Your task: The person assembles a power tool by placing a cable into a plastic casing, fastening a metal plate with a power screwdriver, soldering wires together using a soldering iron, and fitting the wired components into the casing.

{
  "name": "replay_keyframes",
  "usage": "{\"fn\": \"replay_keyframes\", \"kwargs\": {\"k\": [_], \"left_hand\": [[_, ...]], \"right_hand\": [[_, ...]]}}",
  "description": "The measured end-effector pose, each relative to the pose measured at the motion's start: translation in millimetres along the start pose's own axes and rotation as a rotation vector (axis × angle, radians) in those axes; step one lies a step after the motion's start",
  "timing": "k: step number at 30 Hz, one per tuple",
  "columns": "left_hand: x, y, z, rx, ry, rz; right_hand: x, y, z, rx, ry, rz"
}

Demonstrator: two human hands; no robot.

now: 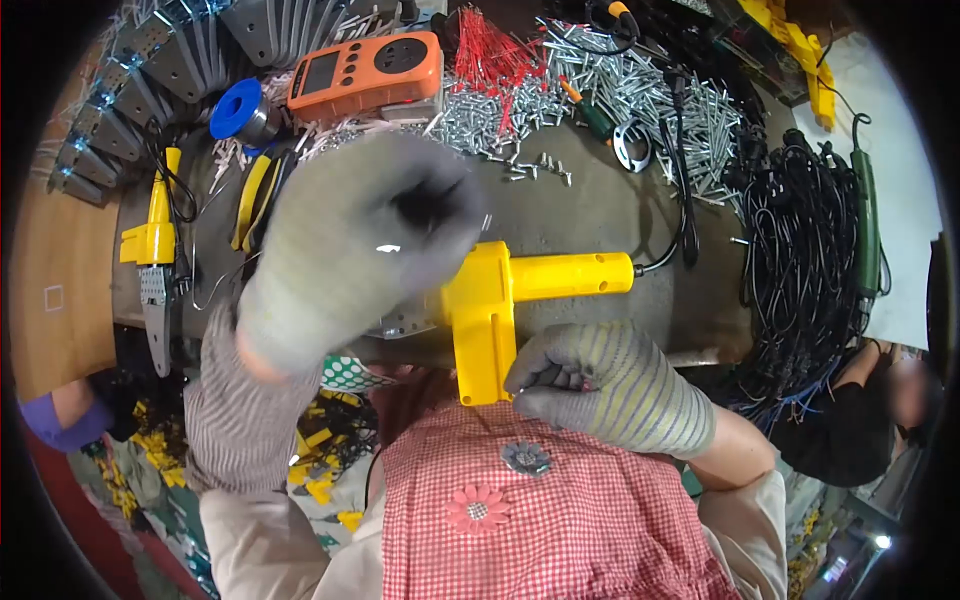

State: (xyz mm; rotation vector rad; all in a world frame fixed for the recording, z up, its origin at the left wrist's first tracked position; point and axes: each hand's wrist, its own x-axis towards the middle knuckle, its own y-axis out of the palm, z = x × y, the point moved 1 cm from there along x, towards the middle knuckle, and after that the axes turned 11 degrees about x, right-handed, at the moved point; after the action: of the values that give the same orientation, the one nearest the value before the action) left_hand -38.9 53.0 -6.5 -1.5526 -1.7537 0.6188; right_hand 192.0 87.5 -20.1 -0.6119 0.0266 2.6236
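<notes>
My left hand (370, 220), in a grey glove with a dark patch, is smeared by motion above the left end of a yellow plastic tool housing (484, 320). Its fingers cannot be made out, and it hides part of the metal plate (410, 320) at that end. The housing lies at the bench's near edge, its round handle pointing right with a black cord coming out. My right hand (610, 390), in a striped grey glove, is closed beside the housing's lower corner, fingertips at its edge. What those fingers hold, if anything, is hidden.
Behind lie an orange meter (365, 75), a blue solder spool (240, 112), red-sleeved pieces (490, 50) and piles of metal screws (640, 80). Yellow-handled pliers (255, 200) and another yellow tool (155, 240) are left. Black cords (805, 260) hang right, near another person (840, 430).
</notes>
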Motion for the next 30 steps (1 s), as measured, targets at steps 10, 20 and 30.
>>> {"fn": "replay_keyframes", "kwargs": {"k": [10, 20, 30], "left_hand": [[-87.5, 20.7, -18.1, 0.204, 0.512, 0.081], [-75.7, 11.2, -25.7, 0.458, 0.911, 0.145], [59.5, 63.3, 40.1, 0.515, 0.43, 0.037]], "right_hand": [[4.7, -2.2, -14.9, 0.007, -0.311, -0.026], [-26.9, -30.1, -32.6, 0.57, -0.241, -0.359], [-13.8, -48.1, -38.5, -0.349, -0.576, -0.586]]}}
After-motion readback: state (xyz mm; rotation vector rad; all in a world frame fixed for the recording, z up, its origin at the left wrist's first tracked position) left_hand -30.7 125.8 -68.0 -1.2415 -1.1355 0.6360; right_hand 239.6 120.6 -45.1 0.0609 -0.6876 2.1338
